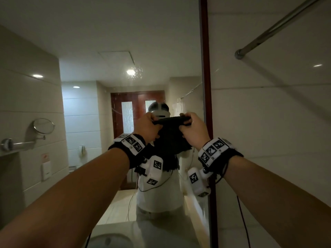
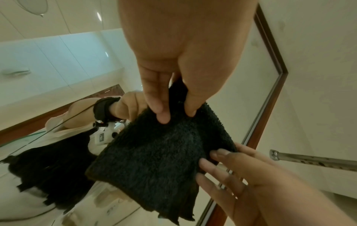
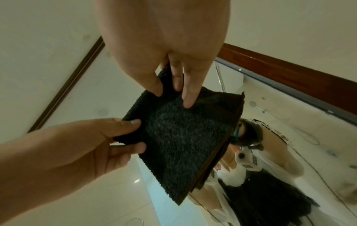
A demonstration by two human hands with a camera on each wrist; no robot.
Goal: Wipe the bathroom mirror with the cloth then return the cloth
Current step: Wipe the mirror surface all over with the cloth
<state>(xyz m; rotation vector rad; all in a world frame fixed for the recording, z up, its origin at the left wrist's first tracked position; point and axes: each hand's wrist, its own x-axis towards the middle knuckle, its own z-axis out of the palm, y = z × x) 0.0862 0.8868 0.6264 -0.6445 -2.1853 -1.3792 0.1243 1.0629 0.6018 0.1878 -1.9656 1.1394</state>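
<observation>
both hands, left hand (image 1: 146, 127) and right hand (image 1: 194, 128), pinch the dark terry cloth (image 1: 171, 138) at its top corners; it hangs down at centre frame, before the mirror (image 1: 107, 51)

Cloth (image 2: 154, 152): dark terry fabric, looped rough pile, matt; flat woven band along one edge.
Mirror (image 1: 107, 68): glass, glossy, speckled with spots near the reflected lamp.
Mirror frame (image 1: 206, 86): reddish-brown wood, smooth, slight sheen.
Wall tiles (image 1: 268, 122): pale ceramic, glossy, reflective.
Rail (image 1: 268, 31): metal, polished; looked spotted in the left wrist view.
</observation>
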